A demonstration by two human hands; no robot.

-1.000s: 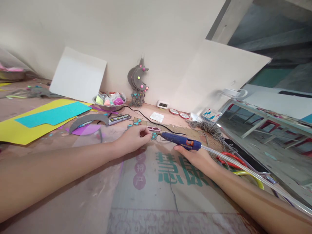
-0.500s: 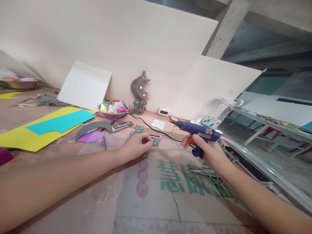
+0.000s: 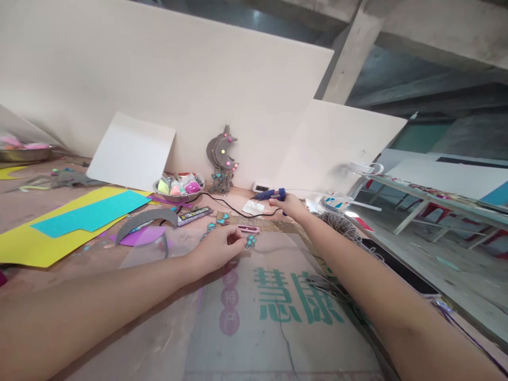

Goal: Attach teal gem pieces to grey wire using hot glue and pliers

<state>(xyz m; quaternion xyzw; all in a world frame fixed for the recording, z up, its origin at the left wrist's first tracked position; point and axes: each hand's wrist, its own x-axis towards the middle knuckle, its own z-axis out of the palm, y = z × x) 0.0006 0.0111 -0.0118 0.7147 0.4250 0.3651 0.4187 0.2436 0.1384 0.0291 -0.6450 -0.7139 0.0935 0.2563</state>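
My left hand (image 3: 221, 247) is closed in a pinch on a small grey piece with turquoise dots (image 3: 250, 242), just above a plastic sheet (image 3: 238, 344) with green and purple lettering. Stretched out toward the back of the table, my right hand (image 3: 292, 206) grips a blue glue gun (image 3: 270, 194). Its nozzle points left, over a white paper square (image 3: 253, 207). Behind my left fingers lie more turquoise-dotted pieces (image 3: 223, 217) and a pink utility knife (image 3: 248, 229). The wrist partly hides the glue gun's handle.
A grey moon ornament (image 3: 223, 153) leans on the back board beside a bowl of colourful clay (image 3: 178, 196). Yellow sheet (image 3: 24, 233) and turquoise sheet (image 3: 91, 212) lie left. A black cord (image 3: 226, 202) crosses the back; grey yarn (image 3: 341, 226) lies under my right forearm.
My right hand has carried the glue gun away and to the left, lowering it toward the back of the table. My left hand keeps its pinch, nearly still. The view has shifted slightly.
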